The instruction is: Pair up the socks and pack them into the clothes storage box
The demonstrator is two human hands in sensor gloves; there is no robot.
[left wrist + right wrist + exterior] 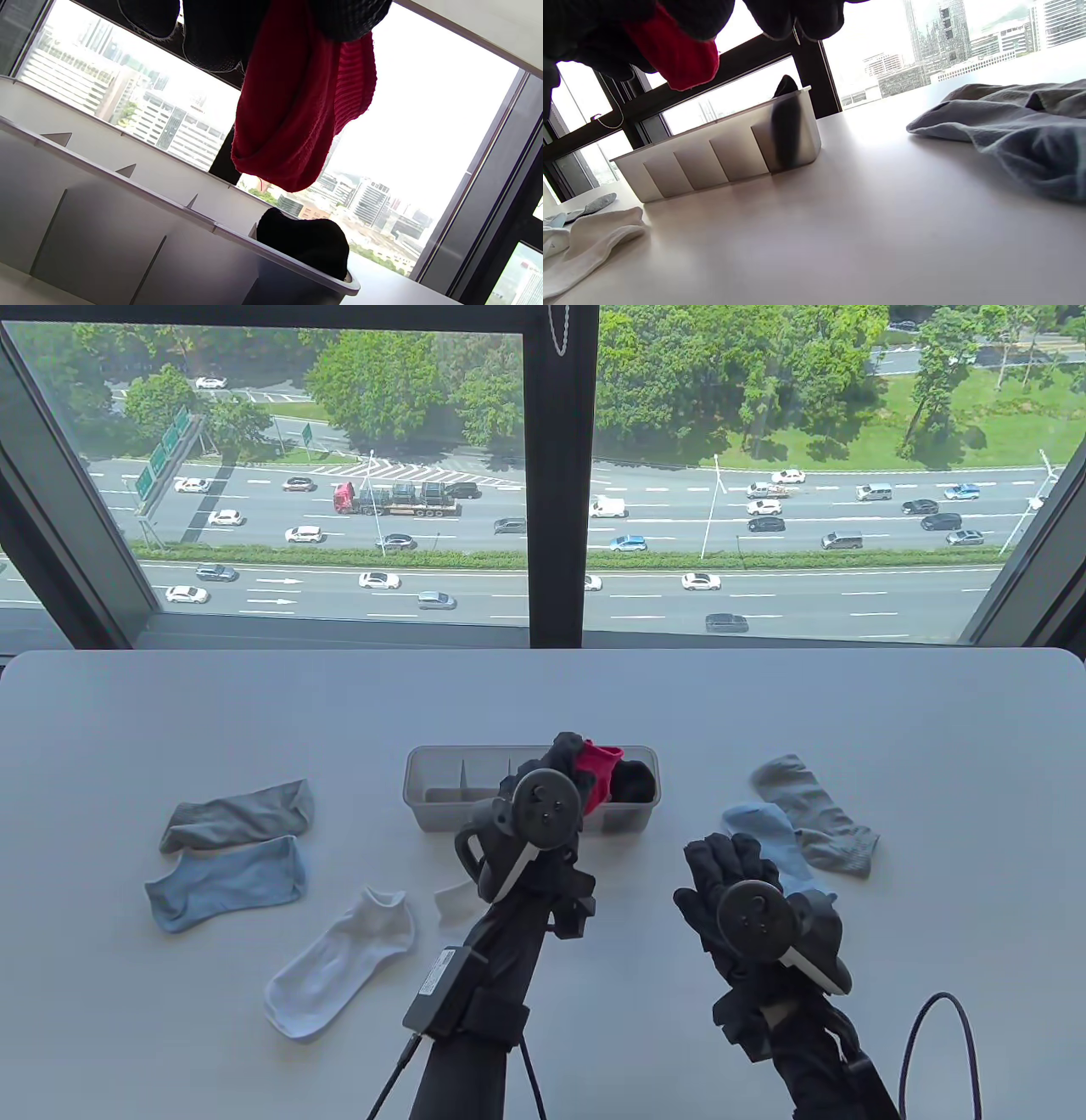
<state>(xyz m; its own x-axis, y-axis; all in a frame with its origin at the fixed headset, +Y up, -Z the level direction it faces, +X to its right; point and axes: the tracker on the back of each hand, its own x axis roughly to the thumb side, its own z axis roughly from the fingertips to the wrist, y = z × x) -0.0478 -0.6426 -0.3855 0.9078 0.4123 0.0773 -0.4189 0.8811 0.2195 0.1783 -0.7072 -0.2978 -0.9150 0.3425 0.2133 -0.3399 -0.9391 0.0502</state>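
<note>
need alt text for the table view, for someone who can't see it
A gloved left hand holds red socks over a divided storage box whose right end holds black socks. The right hand hovers open above the white table. Grey, blue and white socks lie loose either side; a window shows a highway.

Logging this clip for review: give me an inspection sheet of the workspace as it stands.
Surface: white table.
Job's things: storage box, black socks in its right end; grey, blue and white socks loose on both sides.
Clutter: nothing seen.
Hands: left hand holds red socks over the box; right hand open, above the table.
Cables: black cable by the right wrist.
Surroundings: window over a highway.
</note>
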